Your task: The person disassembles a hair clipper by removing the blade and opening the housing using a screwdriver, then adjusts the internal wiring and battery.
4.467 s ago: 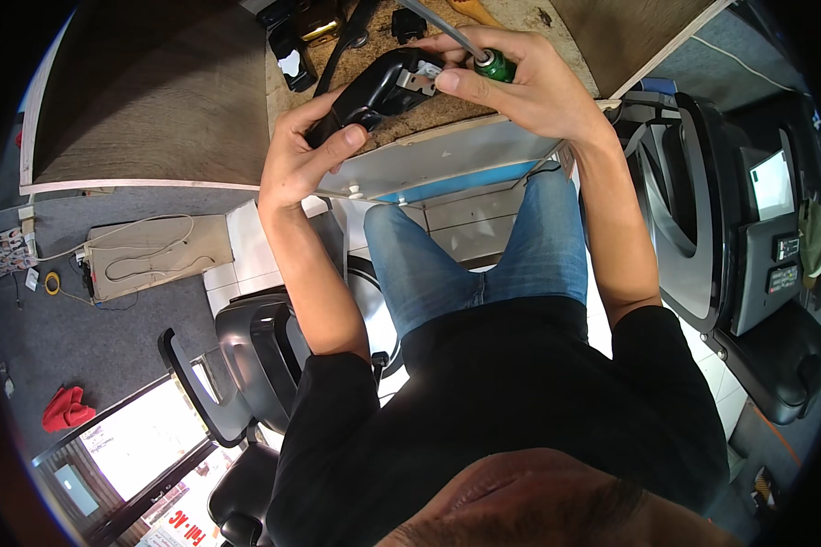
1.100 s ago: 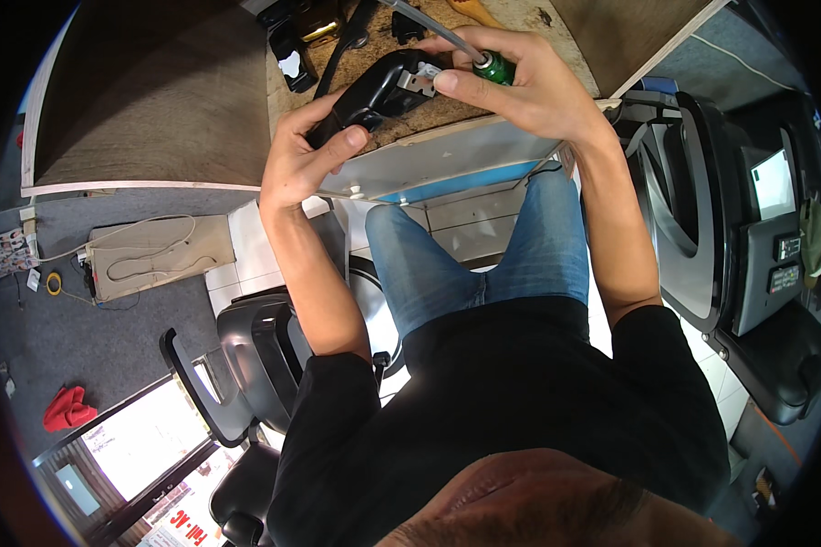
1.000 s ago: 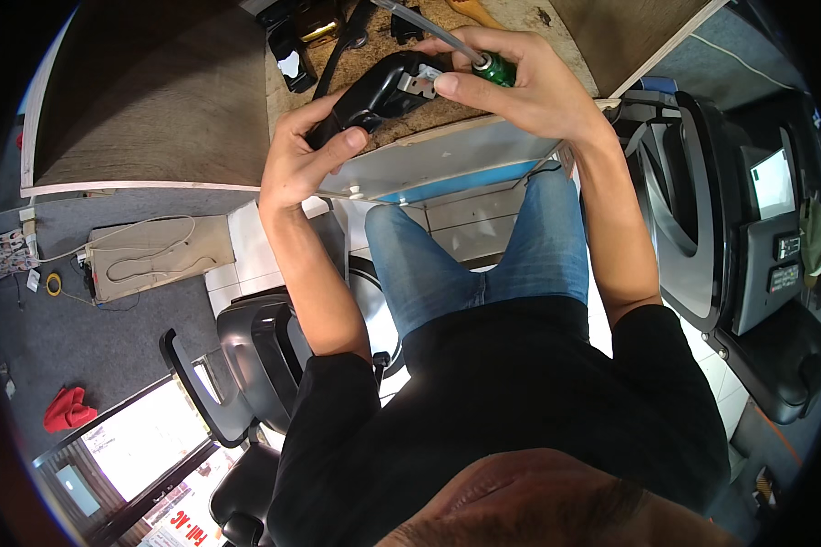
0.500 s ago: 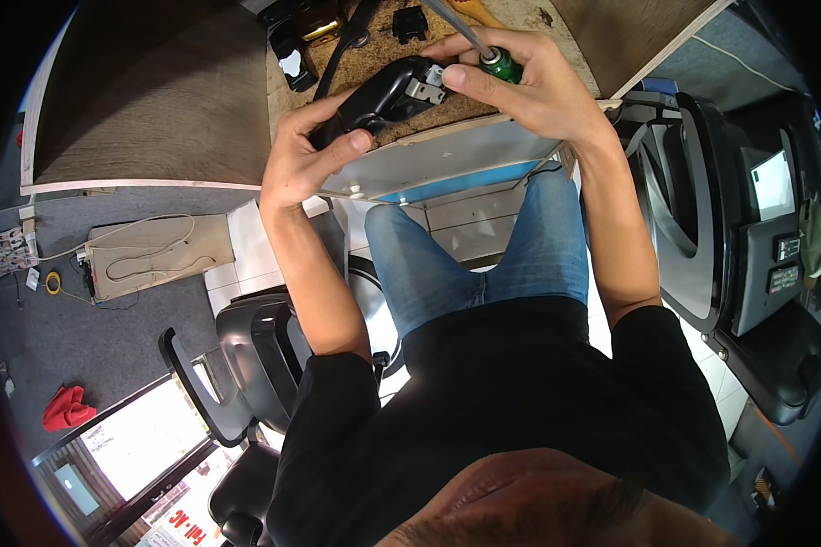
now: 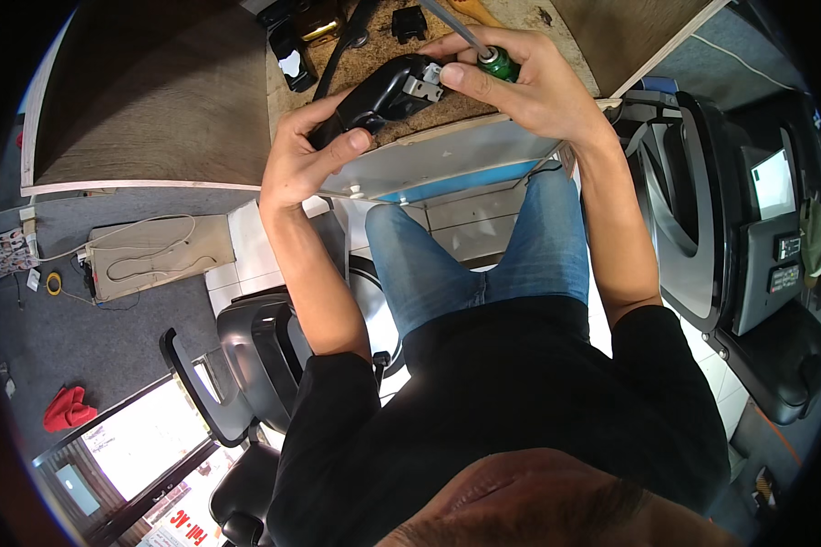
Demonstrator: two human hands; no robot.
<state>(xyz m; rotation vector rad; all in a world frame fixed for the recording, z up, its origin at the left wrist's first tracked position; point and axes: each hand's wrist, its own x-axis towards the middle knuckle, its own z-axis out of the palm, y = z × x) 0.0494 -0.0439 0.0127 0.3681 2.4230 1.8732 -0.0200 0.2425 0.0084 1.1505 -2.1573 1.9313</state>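
A black hair clipper (image 5: pixel 383 96) lies tilted in my left hand (image 5: pixel 299 159), whose fingers and thumb wrap round its lower body. At its upper right end a metal bracket (image 5: pixel 422 88) and a small pale part (image 5: pixel 433 73) show, with no cover over them. My right hand (image 5: pixel 538 87) keeps a screwdriver with a green handle (image 5: pixel 499 64) between palm and fingers, its grey shaft slanting up and left. The right thumb presses at the pale part, while the fingers reach behind the clipper head. A small black plastic piece (image 5: pixel 409 24) lies on the bench beyond.
The worn brown bench top (image 5: pixel 337 68) sits between wooden side panels. At its left lie a black clipper part (image 5: pixel 292 59), a gold shiny object (image 5: pixel 322 20) and a black cord (image 5: pixel 342 46). Black padded chairs (image 5: pixel 255 351) stand left and right.
The clipper and both hands have hardly moved. The right hand and screwdriver have shifted a very little to the left.
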